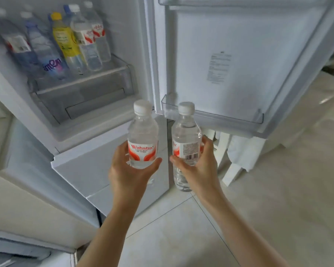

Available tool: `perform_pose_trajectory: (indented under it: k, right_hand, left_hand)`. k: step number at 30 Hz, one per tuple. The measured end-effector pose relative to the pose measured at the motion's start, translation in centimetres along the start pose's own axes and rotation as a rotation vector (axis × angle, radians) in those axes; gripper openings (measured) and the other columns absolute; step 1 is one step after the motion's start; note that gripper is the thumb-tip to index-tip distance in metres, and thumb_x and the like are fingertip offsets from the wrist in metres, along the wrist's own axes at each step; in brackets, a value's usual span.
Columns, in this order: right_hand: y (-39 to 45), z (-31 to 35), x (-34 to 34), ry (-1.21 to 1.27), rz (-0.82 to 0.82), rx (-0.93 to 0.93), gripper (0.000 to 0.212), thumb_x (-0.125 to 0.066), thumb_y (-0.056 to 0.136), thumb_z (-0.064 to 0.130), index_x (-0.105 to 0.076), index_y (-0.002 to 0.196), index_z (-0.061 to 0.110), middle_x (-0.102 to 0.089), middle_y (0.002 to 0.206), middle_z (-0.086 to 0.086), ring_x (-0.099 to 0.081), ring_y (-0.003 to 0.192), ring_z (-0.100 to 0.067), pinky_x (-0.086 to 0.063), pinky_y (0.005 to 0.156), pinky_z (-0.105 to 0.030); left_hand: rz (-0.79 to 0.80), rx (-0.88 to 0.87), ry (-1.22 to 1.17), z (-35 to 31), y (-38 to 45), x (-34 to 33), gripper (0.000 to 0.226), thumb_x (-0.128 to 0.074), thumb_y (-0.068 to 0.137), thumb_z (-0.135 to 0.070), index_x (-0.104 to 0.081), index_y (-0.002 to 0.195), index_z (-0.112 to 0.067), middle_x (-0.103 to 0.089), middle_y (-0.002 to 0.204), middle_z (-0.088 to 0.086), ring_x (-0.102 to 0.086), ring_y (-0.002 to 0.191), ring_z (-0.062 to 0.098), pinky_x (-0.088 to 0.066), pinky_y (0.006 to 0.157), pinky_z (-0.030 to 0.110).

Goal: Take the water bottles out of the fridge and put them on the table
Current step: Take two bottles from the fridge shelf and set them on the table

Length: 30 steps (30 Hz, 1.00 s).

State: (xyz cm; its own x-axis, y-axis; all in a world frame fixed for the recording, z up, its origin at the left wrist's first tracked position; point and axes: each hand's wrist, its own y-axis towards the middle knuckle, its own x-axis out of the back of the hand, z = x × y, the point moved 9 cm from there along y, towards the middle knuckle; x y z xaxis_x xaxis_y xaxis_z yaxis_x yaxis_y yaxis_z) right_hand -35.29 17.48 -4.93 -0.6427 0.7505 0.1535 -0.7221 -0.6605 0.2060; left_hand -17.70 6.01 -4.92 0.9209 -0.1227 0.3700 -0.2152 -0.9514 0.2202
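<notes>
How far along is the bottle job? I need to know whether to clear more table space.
Done: nothing visibly on a table; none is in view. In hand: the left hand holds one water bottle, the right hand another. Left: several bottles still on the fridge shelf.

A home kitchen: an open fridge (96, 78) at eleven o'clock holds bottles (52, 45), its door (229, 60) at one, tiled floor (258, 199) below.

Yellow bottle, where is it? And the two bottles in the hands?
Yellow bottle (66, 38): head view, on its label.
Left bottle (142, 151): head view, on its red label.
Right bottle (187, 149): head view, on its label.
</notes>
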Motion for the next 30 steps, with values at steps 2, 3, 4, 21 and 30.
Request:
perform_pose_trajectory:
  k: [2, 3, 4, 21, 30]
  right_hand:
    - [-1.2, -1.5, 4.4, -0.006, -0.052, -0.052, 0.066, -0.086, 0.066, 0.021, -0.043, 0.116, 0.031, -0.061, 0.110, -0.002, -0.064, 0.096, -0.010, -0.051, 0.073, -0.011]
    - [-1.6, -2.2, 6.4, -0.023, -0.071, -0.071, 0.067, -0.085, 0.066, 0.022, -0.045, 0.118, 0.028, -0.061, 0.110, -0.001, -0.064, 0.097, -0.010, -0.051, 0.073, -0.013]
    - [-2.0, -3.0, 8.9, -0.046, -0.096, -0.090, 0.066, -0.085, 0.065, 0.024, -0.047, 0.119, 0.028, -0.061, 0.110, 0.000, -0.064, 0.097, -0.009, -0.053, 0.075, -0.015]
    - [-5.4, -14.7, 45.0, -0.334, -0.367, -0.389, 0.077, -0.087, 0.060, 0.031, -0.044, 0.124, 0.023, -0.060, 0.110, 0.001, -0.061, 0.100, -0.018, -0.054, 0.085, -0.036]
    - [4.1, -20.0, 52.3, -0.376, -0.384, -0.418, 0.078, -0.088, 0.059, 0.032, -0.043, 0.123, 0.024, -0.059, 0.110, 0.003, -0.061, 0.099, -0.017, -0.053, 0.083, -0.032]
  left_hand:
    - [0.066, -0.003, -0.001, -0.9, -2.6, -3.3, 0.074, -0.090, 0.059, -0.034, -0.053, 0.122, -0.024, -0.061, 0.105, -0.013, -0.058, 0.086, -0.002, -0.043, 0.069, 0.009]
    - [0.094, 0.001, -0.003, -1.2, -3.7, -4.8, 0.076, -0.090, 0.058, -0.035, -0.052, 0.123, -0.025, -0.062, 0.106, -0.012, -0.059, 0.088, -0.002, -0.046, 0.071, 0.012]
    - [0.126, 0.008, 0.002, -1.6, -5.1, -6.8, 0.077, -0.090, 0.057, -0.036, -0.051, 0.123, -0.026, -0.063, 0.108, -0.011, -0.061, 0.090, 0.002, -0.049, 0.073, 0.017]
    - [0.475, 0.126, -0.043, -10.3, -24.2, -39.0, 0.078, -0.092, 0.053, -0.034, -0.041, 0.111, -0.035, -0.054, 0.095, -0.024, -0.057, 0.084, -0.002, -0.043, 0.070, 0.013]
    - [0.512, 0.114, -0.026, -13.2, -20.6, -51.7, 0.077, -0.094, 0.052, -0.031, -0.044, 0.110, -0.036, -0.055, 0.092, -0.028, -0.058, 0.086, -0.006, -0.053, 0.079, 0.027]
